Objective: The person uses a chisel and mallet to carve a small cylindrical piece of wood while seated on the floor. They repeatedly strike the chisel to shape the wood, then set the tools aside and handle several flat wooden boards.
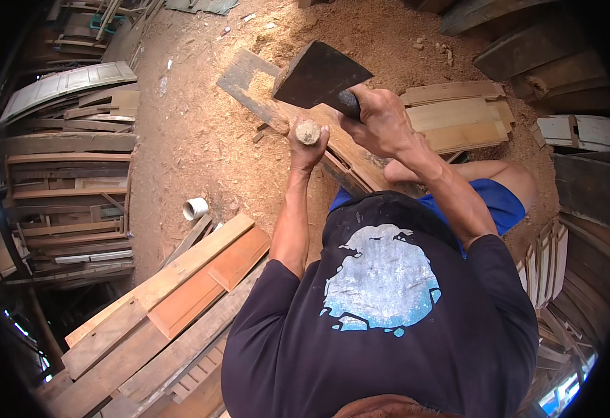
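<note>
My right hand (pixel 378 122) is closed around the short dark handle of a mallet (pixel 322 75) with a broad, dark, wedge-shaped head. The head is raised over the far end of a long wooden piece (pixel 368 167). My left hand (pixel 303 150) grips an upright tool with a round, worn wooden handle (pixel 308 132), apparently a chisel; its lower end is hidden beneath my fist. Close to that hand, a narrow slot (pixel 338 160) is cut into the wood. The mallet head is apart from the handle's top.
Wood shavings (pixel 395 42) cover the ground ahead. Several planks (pixel 200 279) lie stacked at the near left, beside a white cup-like container (pixel 195 208). Pale boards (pixel 458 122) lie at the right. Timber piles (pixel 68 174) line the left side. My bent leg (pixel 486 177) rests at the right.
</note>
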Demonstrator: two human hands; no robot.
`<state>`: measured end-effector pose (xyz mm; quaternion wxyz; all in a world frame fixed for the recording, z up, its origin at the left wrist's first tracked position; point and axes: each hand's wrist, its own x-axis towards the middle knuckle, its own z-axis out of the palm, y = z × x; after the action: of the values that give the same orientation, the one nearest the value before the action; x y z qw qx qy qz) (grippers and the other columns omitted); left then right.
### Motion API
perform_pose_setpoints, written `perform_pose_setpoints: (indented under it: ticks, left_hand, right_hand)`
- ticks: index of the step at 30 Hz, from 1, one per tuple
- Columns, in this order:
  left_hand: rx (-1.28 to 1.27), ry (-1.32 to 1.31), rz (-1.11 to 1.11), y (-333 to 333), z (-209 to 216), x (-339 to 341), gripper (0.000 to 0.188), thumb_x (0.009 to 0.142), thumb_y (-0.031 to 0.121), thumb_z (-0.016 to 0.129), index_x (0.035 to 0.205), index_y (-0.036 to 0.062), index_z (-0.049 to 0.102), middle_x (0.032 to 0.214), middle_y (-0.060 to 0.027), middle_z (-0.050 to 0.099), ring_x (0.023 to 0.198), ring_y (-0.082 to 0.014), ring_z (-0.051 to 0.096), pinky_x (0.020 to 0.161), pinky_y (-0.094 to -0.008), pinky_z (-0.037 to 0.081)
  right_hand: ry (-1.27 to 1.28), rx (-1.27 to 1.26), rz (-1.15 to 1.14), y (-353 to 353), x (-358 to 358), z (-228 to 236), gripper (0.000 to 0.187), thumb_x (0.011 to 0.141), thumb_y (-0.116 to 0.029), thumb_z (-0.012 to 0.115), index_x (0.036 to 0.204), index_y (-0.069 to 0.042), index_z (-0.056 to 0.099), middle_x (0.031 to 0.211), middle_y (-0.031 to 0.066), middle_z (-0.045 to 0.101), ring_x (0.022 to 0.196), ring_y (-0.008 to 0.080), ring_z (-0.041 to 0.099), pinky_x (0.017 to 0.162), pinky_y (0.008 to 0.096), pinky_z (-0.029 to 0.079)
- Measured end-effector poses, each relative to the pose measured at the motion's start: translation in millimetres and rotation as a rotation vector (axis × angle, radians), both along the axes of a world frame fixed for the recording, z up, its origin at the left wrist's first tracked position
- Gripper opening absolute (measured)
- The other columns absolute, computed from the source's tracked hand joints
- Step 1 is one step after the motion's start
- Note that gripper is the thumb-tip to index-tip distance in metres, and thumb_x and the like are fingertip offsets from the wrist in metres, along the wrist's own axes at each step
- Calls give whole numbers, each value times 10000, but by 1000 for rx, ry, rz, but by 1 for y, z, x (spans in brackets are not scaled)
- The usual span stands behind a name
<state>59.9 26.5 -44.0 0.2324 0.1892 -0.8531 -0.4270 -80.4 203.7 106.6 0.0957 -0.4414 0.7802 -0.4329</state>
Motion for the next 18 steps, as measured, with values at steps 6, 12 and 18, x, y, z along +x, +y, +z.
perform_pose_setpoints:
  ticks: [6,12,18]
  left_hand:
    - [-25,40,-66,7,16,-6,226,813,70,793,954,6,628,794,-40,652,734,-136,609,662,-330,518]
    - [153,21,40,4,-6,-10,169,855,102,770,880,-4,640,744,-36,661,701,-151,637,646,-334,519]
    - [229,129,-20,-9,-6,-4,223,825,80,769,976,13,619,871,-39,656,796,-147,642,723,-306,538]
  right_hand:
    - [100,518,125,-13,6,-36,275,790,-176,713,991,-6,634,818,224,707,798,397,716,696,509,554]
    - [-109,248,39,-2,-3,-12,354,798,-164,701,1122,-31,644,849,263,697,846,436,700,746,504,552]
    - [-27,-213,28,-11,4,36,310,801,-189,727,1056,-45,623,800,231,687,773,439,691,675,505,544]
